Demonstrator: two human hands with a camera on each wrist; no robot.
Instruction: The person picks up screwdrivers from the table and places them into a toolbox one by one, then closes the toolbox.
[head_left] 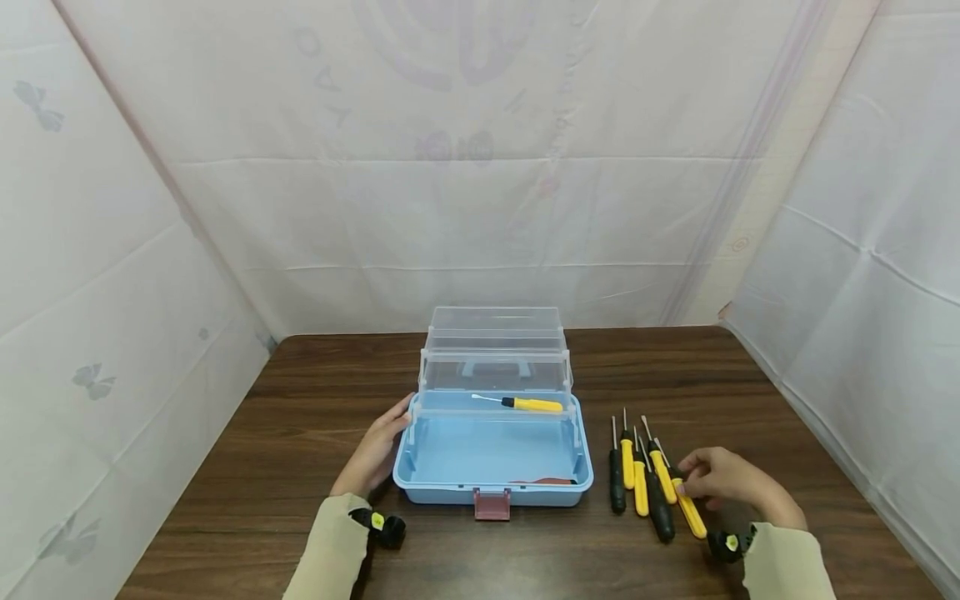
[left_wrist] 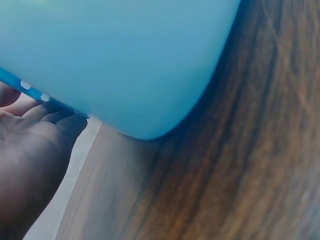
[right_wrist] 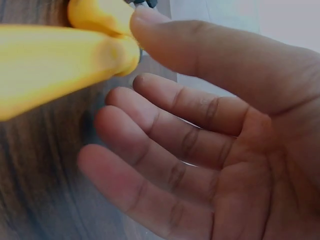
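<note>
While the right hand [head_left: 723,479] lies loosely curled at four o'clock on the desk [head_left: 750,392], the yellow screwdriver [head_left: 686,508] is touched at its handle, not clasped; light, stiff, smooth, it is best pinched mid-handle. At nine o'clock of the toolbox [head_left: 491,467], the left hand [head_left: 378,450] rests flat

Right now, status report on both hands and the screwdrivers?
Left hand open, steadying blue plastic toolbox. Right hand touching yellow-handled screwdriver, grip unclear. Nothing blocking.

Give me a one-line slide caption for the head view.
Left hand touches an open blue plastic toolbox; right hand touches a yellow-handled screwdriver.
</note>
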